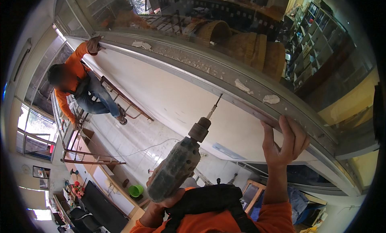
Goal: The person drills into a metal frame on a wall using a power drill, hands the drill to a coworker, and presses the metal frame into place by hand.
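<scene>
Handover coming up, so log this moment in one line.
left hand: gripping drill | right hand: touching metal ledge | bit: near ledge edge, contact unclear | co-worker: one hand at ledge's left end

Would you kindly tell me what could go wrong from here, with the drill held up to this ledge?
The thin bit of the drill in the left hand might skid, as its tip is at or near the ledge's metal edge.
The right hand rests on that same edge, so a skidding bit could possibly hurt it.
White chunks lie on the ledge; vibration might shake some down.
</scene>
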Demonstrator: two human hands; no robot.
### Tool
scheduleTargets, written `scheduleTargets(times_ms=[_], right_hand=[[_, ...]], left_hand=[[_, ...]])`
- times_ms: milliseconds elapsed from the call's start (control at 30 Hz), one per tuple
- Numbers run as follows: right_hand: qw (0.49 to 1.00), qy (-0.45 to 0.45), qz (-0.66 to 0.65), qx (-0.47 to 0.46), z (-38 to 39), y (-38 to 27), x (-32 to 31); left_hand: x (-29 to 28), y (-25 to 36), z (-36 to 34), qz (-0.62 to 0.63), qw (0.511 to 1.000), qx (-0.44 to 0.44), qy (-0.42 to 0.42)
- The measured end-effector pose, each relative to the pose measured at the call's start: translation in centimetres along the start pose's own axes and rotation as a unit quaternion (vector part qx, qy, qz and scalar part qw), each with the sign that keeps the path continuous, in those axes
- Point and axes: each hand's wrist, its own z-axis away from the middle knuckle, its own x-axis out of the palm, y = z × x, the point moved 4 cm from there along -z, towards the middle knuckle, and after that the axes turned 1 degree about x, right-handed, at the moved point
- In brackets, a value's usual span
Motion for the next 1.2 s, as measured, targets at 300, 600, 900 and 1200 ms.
scheduleTargets(times_ms=[300,600,900,1200], right_hand=[[1.000,-0.017,-0.002,0.004,0.2,0.0,0.1],[0.999,-0.045,-0.007,0.004,0.1,-0.1,-0.1],[0.998,-0.065,0.006,0.006,0.0,-0.2,-0.3],[0.995,-0.099,-0.015,0.005,-0.1,0.0,-0.6]], left_hand=[[0.0,1.6,-1.0,0.042,0.999,-0.002,0.019],[-0.3,3.1,-0.9,0.052,0.998,-0.006,0.030],[-0.6,4.8,-0.9,-0.065,0.996,0.029,0.045],[-0.7,5.4,-1.7,0.013,0.997,-0.005,0.075]])
